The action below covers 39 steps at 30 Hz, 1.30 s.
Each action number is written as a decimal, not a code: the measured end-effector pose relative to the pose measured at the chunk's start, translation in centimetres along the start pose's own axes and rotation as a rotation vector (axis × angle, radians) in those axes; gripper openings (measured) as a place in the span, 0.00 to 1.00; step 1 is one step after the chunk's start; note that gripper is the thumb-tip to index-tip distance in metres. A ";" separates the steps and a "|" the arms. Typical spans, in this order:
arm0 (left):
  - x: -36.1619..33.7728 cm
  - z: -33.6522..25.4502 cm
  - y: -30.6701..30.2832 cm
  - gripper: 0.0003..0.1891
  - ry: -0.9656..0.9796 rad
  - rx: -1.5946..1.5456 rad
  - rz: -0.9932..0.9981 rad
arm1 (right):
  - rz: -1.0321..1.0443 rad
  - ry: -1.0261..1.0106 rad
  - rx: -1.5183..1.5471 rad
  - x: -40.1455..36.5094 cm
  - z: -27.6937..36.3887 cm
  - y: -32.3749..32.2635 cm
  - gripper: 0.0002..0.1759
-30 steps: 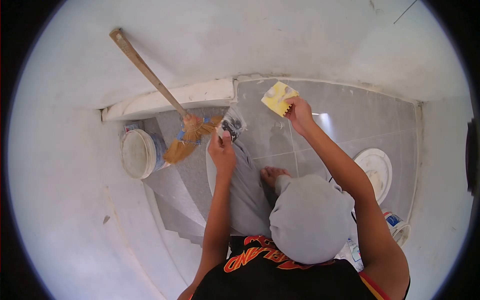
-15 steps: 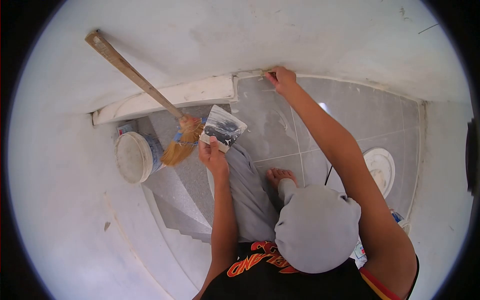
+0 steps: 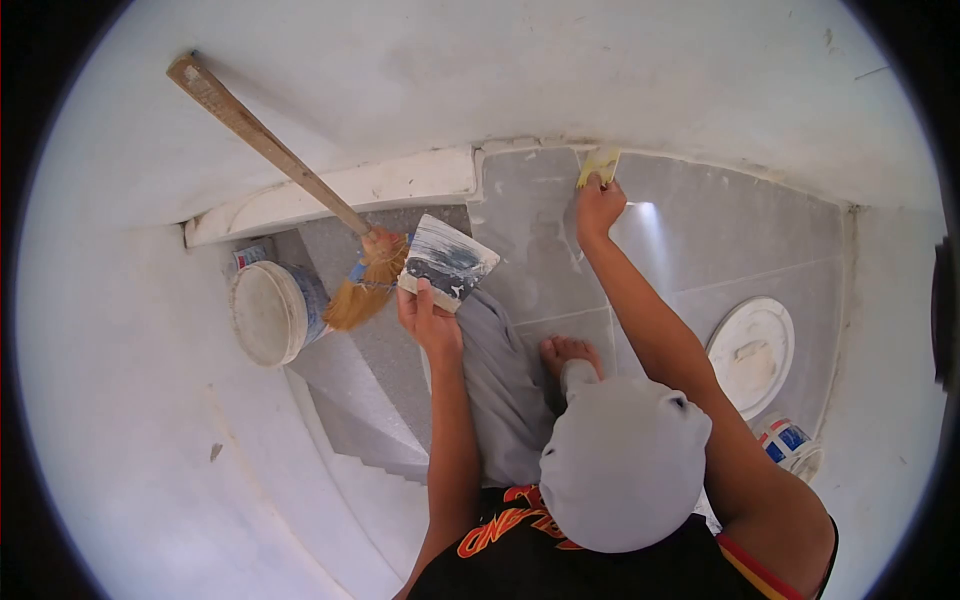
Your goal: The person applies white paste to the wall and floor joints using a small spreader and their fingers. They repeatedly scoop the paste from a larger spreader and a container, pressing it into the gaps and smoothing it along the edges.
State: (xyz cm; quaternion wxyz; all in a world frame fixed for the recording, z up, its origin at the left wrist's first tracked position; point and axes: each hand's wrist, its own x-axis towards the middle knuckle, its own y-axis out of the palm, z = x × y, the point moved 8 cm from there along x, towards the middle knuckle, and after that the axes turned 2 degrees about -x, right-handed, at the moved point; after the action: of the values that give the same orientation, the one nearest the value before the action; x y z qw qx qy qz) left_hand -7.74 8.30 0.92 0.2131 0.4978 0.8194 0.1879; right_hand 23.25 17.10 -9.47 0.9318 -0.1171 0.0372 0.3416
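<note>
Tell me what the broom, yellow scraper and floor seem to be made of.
Broom: wooden handle, worn-looking, with a patchy brown surface; bristles probably straw, being tan and fine. Yellow scraper: likely plastic, judging by its colour; finish unclear. Floor: grey tile, ceramic or stone, faintly glossy, given the straight joints and bright reflection.

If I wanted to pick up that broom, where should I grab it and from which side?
Probably mid-way along the handle of the broom, coming from the side away from the wall: the stick is slim, straight and bare there, slanting up from the loose, spread bristles.
</note>
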 end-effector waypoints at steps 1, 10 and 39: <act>0.0 0.0 -0.1 0.12 -0.001 -0.015 -0.005 | -0.043 -0.049 -0.029 0.1 -0.3 -0.1 0.08; 0.7 2.3 -1.5 0.14 -0.449 -0.043 -0.089 | 0.782 -0.821 -0.164 -11.1 14.1 1.6 0.12; 2.3 2.4 -2.1 0.08 -0.408 -0.322 -0.119 | 0.790 1.182 1.142 -9.3 -1.9 15.6 0.11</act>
State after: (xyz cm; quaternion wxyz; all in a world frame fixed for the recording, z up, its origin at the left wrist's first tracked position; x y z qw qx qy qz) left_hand -8.98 9.68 -2.61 0.4611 0.4362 0.7468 0.1985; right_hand 6.10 22.27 -12.95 0.4927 0.2274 0.7093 0.4499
